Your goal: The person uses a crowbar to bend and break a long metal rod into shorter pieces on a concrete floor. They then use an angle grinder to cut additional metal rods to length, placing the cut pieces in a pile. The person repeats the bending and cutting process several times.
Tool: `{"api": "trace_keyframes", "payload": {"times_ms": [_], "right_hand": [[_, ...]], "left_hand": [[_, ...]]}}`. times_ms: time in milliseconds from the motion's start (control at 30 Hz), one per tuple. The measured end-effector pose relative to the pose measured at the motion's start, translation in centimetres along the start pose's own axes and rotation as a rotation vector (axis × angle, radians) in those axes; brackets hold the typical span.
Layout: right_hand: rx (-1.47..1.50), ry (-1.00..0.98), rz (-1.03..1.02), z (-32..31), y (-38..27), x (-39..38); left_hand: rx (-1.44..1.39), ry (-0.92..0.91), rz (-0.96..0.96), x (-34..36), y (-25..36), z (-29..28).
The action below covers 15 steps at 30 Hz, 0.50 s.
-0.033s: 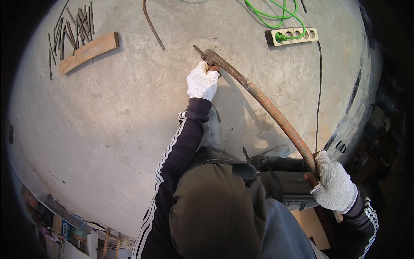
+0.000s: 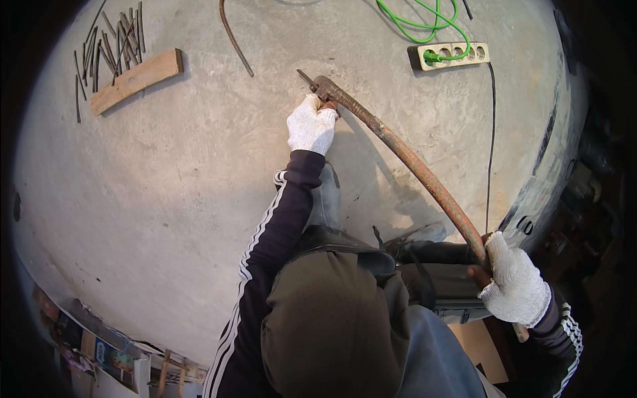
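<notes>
A long rusty metal bar [image 2: 424, 174] runs from the floor ahead of me down to my right side. Its thick, notched head [image 2: 325, 88] lies at the far end, with a short thin metal rod [image 2: 304, 76] poking out beyond it. My left hand [image 2: 312, 126], in a white knit glove, is closed right at this head, apparently on the rod; the fingers hide most of the grip. Gloved the same way, my right hand [image 2: 516, 282] wraps around the bar near its lower end, whose tip shows below the hand.
Several short dark rods [image 2: 109, 50] lie by a wooden block [image 2: 138, 81] at the far left. A bent rod [image 2: 233, 38] rests beyond my left hand. A power strip [image 2: 464, 53] with a green cable [image 2: 405, 25] and a black cord [image 2: 492, 139] is at the far right.
</notes>
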State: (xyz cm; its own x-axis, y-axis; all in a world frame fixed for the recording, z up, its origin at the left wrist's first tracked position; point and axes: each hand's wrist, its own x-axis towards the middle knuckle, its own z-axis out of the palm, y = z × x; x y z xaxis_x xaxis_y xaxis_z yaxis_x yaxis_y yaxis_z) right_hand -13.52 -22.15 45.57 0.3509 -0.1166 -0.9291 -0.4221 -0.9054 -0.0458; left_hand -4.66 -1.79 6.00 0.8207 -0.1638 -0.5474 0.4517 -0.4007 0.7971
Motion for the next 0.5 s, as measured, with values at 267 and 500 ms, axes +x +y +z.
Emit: {"api": "trace_keyframes", "payload": {"times_ms": [267, 500], "right_hand": [[-0.007, -0.006, -0.032, 0.1, 0.0, 0.1], [-0.005, -0.027, -0.063, 0.9, 0.2, 0.3]], "left_hand": [[0.004, -0.007, -0.004, -0.2, 0.6, -0.3], [0.077, -0.001, 0.019, -0.3, 0.8, -0.7]]}}
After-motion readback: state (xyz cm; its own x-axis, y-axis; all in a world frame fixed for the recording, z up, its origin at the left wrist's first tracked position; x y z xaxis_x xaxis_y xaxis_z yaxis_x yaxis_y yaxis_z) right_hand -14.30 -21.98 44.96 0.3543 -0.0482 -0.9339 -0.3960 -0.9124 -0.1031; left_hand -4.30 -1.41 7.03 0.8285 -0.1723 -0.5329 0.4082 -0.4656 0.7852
